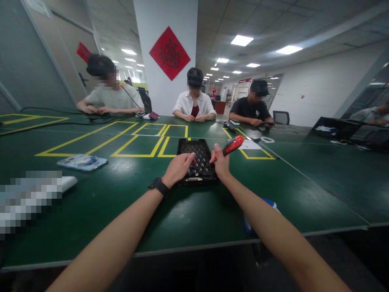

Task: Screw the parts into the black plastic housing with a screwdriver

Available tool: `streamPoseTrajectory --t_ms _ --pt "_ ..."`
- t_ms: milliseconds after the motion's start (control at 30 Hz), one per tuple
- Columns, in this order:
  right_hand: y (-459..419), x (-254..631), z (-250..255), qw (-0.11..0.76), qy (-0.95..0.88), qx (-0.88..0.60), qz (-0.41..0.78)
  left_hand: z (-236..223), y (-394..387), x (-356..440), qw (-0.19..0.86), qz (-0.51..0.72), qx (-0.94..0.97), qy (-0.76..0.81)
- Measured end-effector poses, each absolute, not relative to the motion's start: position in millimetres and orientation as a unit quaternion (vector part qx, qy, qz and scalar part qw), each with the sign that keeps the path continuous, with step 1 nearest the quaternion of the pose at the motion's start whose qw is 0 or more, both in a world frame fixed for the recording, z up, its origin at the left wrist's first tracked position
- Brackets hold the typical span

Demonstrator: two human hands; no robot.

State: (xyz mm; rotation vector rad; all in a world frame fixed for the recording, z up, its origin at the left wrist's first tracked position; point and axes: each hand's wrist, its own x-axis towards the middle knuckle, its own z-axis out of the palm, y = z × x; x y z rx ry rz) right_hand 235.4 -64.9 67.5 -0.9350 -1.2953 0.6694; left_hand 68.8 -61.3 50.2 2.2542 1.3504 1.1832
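A black, shallow open case (199, 170) with rows of small shiny pieces rests on the green table in front of me. My left hand (180, 167), with a dark band on its wrist, is over the case's left side. Its thumb and fingers are drawn together; whatever may be between them is too small to make out. At the case's right side, my right hand (221, 164) is closed around a screwdriver (234, 144) with a red and black handle. The handle end points up and to the right, while the tip is hidden by the hand.
Yellow tape outlines (133, 155) mark the green table (127, 219). A phone (82, 162) lies to the left, near a pixelated pale object (30, 198). Under my right forearm is a blue and white item (247, 223). Several people sit across the table, and cables (73, 121) run at far left.
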Motion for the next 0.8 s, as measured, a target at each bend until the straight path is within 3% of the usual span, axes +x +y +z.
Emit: streamPoseTrajectory --t_ms 333,800 --pt "-57.0 234.5 65.8 0.680 -0.528 -0.402 0.313 59.9 -69.4 68.6 0.183 0.354 0.854 0.334" --pt "-57.1 236.5 65.1 0.664 -0.530 -0.423 0.315 61.0 -72.1 69.0 0.197 0.330 0.857 0.345"
